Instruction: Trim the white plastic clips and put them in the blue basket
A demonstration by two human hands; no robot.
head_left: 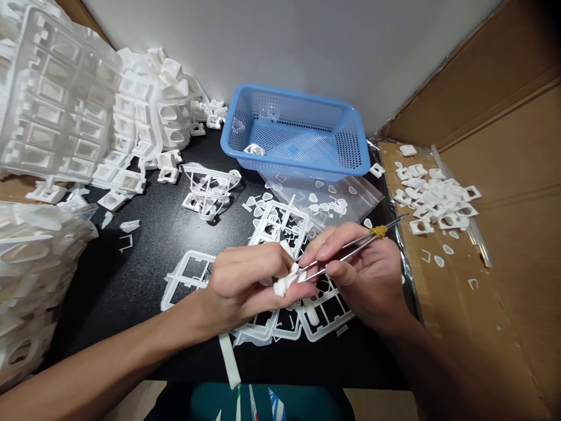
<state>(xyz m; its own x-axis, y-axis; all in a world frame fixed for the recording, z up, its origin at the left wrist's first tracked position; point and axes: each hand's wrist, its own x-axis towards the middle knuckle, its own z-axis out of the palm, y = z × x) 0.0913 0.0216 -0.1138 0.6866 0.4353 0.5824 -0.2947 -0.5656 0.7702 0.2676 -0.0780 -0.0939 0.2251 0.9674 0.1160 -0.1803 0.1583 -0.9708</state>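
Note:
Between its fingers and thumb my left hand (pixel 245 280) holds a small white plastic part (pixel 287 283). My right hand (pixel 368 275) grips a pair of metal tweezers (pixel 355 248) with something yellow wrapped near their joined end. The tweezer tips reach the white part, but whether they pinch a piece of it I cannot tell. Beneath both hands lie white plastic sprue frames (pixel 188 280), partly hidden by my fingers. Just beyond, small loose drop-shaped pieces (pixel 313 199) are scattered on the black table and over a clear plastic bag (pixel 363 196).
A blue basket (pixel 295 169) with a white part inside stands at the back. Piled sheets of white framed parts (pixel 65 99) rise on the left. To the right, a heap of white parts (pixel 438 199) rests on cardboard (pixel 477 292). A tangled white frame (pixel 213 190) sits left of centre.

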